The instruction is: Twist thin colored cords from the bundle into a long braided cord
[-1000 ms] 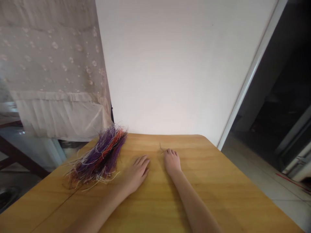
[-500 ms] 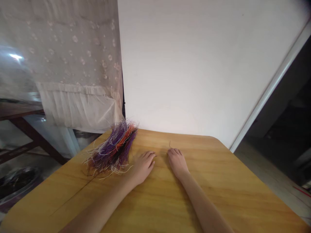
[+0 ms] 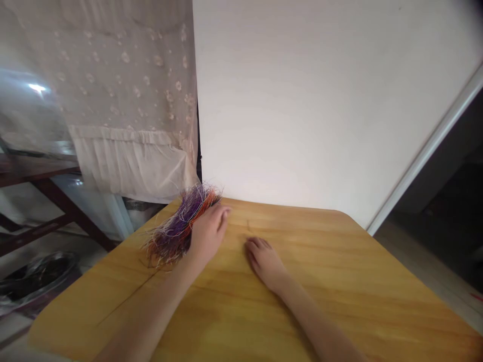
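Observation:
Loose purple, orange and pale strands form a bundle (image 3: pixel 177 226) at the table's back left. Over its right edge is my left hand (image 3: pixel 207 231), thumb and forefinger close together; whatever they may hold does not show, and the other fingers are mostly hidden. On the tabletop, right of centre, my right hand (image 3: pixel 266 259) has its fingers curled together and pointing away from me. A thin brown strand (image 3: pixel 248 225) sticks out past those fingertips, pinched in them.
The wooden table (image 3: pixel 332 281) meets a white wall (image 3: pixel 294 100) at its back edge. One long dark strand (image 3: pixel 128 296) trails from the bundle toward the front left. A patterned curtain (image 3: pixel 143 90) hangs behind, and a plastic-lined container (image 3: pixel 33 286) stands low at left.
My left hand has moved up and left, from the bare tabletop to the bundle's edge. The right hand has slid left and slightly nearer, the thin strand moving with it. The view has shifted slightly.

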A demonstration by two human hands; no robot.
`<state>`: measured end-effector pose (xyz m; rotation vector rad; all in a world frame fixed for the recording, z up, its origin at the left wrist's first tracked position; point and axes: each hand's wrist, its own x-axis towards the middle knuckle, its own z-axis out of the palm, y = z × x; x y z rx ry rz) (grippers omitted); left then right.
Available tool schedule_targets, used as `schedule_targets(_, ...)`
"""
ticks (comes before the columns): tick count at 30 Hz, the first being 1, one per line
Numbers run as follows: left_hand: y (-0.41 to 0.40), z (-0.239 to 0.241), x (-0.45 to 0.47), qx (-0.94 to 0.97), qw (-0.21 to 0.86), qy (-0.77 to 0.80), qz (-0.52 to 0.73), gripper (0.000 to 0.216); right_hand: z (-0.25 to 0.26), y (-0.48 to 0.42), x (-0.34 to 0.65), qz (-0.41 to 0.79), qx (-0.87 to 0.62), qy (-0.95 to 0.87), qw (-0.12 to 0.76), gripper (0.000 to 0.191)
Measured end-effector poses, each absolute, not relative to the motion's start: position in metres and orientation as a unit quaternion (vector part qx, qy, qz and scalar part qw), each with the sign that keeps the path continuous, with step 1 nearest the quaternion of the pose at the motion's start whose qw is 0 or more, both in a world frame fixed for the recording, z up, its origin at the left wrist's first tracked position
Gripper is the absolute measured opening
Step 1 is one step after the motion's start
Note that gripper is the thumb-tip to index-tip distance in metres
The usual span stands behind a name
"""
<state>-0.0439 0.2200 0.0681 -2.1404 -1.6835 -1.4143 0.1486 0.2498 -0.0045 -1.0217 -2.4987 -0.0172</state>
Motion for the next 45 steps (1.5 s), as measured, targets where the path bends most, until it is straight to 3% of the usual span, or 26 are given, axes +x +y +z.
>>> schedule_targets(6, 0.232, 0.072, -0.095, -0.603, -0.069, -0.605, -0.515, 0.028, -0.003, 0.230, 0.113, 0.045, -0.301, -0.923, 0.235, 0.028)
schedule_targets(11, 0.240, 0.058, -0.108, -0.589, -0.106, -0.655, -0.461, 0.029, 0.004, 0.245, 0.076, 0.039, -0.378, -0.886, 0.266, 0.020)
schedule_targets(19, 0.238, 0.052, -0.097, -0.657, -0.016, -0.702, -0.275, 0.020, -0.001, 0.271, 0.014, -0.010, -0.490, -0.824, 0.285, 0.021)
schedule_targets(27, 0.241, 0.040, -0.096, -0.694, 0.065, -0.704, -0.136, 0.017, 0.001, 0.269, 0.046, -0.015, -0.476, -0.813, 0.337, 0.018)
schedule_targets(39, 0.237, 0.038, -0.088, -0.695, 0.125, -0.703, -0.083, 0.019, 0.002, 0.287, 0.131, -0.037, -0.597, -0.546, 0.586, 0.023)
schedule_targets(45, 0.235, 0.037, -0.084, -0.696, 0.132, -0.701, -0.080, 0.019, -0.001, 0.293, 0.146, -0.032, -0.656, -0.476, 0.585, 0.026)
